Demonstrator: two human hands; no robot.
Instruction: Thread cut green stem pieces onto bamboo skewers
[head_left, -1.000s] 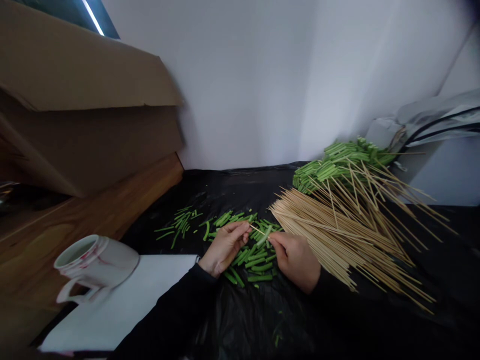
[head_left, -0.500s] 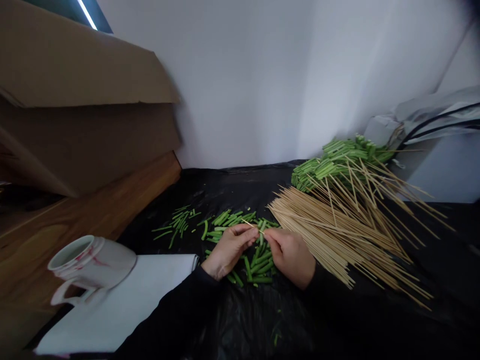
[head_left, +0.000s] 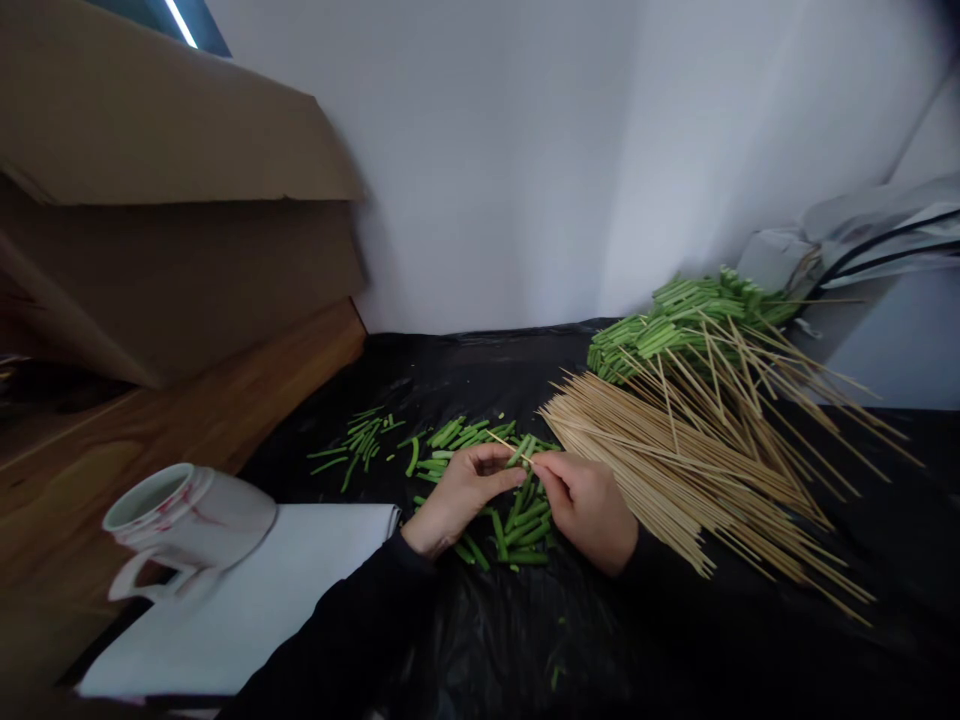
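Between my hands is a thin wooden skewer (head_left: 500,439), slanting up to the left, with short cut green stalk pieces (head_left: 529,447) crosswise on it. My right hand (head_left: 589,508) pinches the skewer between thumb and forefinger. My left hand (head_left: 465,497) curls its fingers and thumb around the green pieces from the left; its exact contact is partly hidden. Beneath both hands lies a loose heap of cut green stalks (head_left: 531,530). Right of my right hand, a large bundle of bare bamboo skewers (head_left: 660,450) is fanned out.
Behind the bundle is a pile of skewered green stalks (head_left: 675,320). Thinner green bits (head_left: 364,440) are at left. A white mug (head_left: 217,520) lies tilted on a folded white sheet (head_left: 315,560). A cardboard box (head_left: 180,270) stands at back left; black plastic (head_left: 517,640) covers the table.
My left fingers have shifted and opened slightly around the green pieces, and the thumb is nearer my right hand. The right hand keeps its pinch. The view has moved slightly.
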